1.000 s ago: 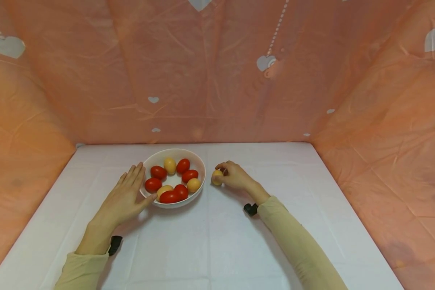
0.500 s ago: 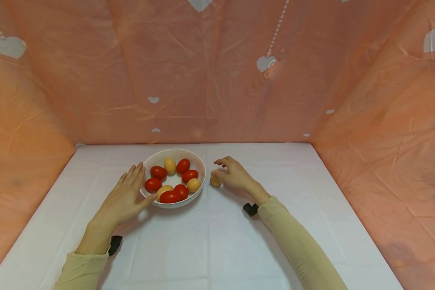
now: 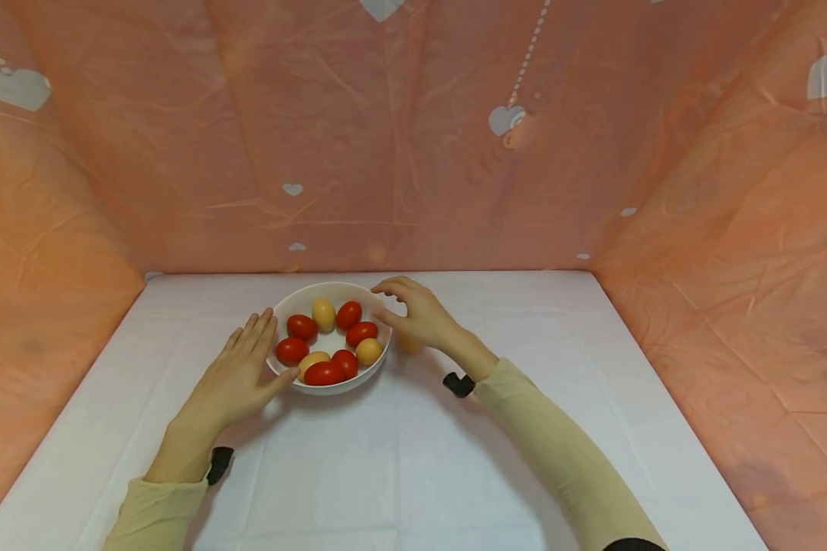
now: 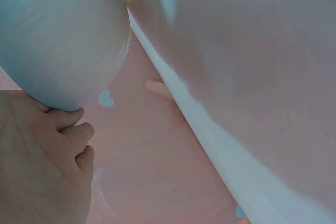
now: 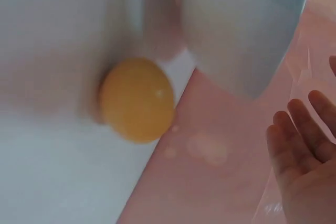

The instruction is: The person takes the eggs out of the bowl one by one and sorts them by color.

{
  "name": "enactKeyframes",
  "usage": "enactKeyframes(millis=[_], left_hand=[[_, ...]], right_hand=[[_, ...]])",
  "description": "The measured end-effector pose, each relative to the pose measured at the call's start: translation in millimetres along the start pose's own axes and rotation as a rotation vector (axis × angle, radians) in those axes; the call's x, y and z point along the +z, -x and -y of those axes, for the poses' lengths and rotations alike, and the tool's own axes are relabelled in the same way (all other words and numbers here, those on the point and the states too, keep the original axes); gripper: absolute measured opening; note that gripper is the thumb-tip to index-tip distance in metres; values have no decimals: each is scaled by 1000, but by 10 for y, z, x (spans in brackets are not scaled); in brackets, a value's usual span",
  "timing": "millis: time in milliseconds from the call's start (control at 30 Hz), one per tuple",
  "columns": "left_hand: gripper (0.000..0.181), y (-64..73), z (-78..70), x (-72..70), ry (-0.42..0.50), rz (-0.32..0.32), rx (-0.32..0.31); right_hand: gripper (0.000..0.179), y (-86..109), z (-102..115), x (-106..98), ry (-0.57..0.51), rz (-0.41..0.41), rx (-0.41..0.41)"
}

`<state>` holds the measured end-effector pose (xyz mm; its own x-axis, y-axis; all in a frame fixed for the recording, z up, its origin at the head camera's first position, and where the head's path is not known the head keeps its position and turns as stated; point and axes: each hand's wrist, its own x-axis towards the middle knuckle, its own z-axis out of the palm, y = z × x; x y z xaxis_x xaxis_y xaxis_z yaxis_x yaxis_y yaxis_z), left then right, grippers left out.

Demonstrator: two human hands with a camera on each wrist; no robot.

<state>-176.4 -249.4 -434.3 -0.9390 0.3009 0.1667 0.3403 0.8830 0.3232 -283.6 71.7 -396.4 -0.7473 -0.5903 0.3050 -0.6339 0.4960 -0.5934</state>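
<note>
A white bowl [image 3: 341,389] stands left of the table's middle at the back, with several red egg-shaped tomatoes [image 3: 301,327] and yellow ones [image 3: 323,314] ringed along its inside. My left hand [image 3: 230,381] lies with straight fingers along the bowl's left side, the thumb touching its front rim. At the bowl's right edge hovers my right hand [image 3: 416,312], fingers spread and holding nothing. One yellow tomato [image 5: 138,100] lies on the table just right of the bowl; in the head view the right hand mostly covers it.
The table [image 3: 386,474] wears a white cloth. An orange-pink sheet [image 3: 413,153] with hearts rises behind it and on both sides. Black wrist cameras sit under each wrist, the left one [image 3: 219,464] and the right one [image 3: 459,384].
My right hand has let go of the yellow tomato on the table and moved left and back to the bowl's right rim. My left hand and the bowl have stayed put.
</note>
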Motion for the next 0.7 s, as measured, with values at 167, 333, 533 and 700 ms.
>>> enactKeyframes(millis=[167,333,533,700], left_hand=[[95,-2,-7,-2,0,-4,0],[94,-6,-6,-5,-2,-9,5],[95,-7,-2,-6,2,-16,12],[95,-4,-1,-2,4,-12,13]], right_hand=[[41,-158,120,54,-2,84,-37],[43,-331,171,155,42,164,-41],[45,-507,183,306,173,247,-77],[48,-605,199,405,256,308,-61]])
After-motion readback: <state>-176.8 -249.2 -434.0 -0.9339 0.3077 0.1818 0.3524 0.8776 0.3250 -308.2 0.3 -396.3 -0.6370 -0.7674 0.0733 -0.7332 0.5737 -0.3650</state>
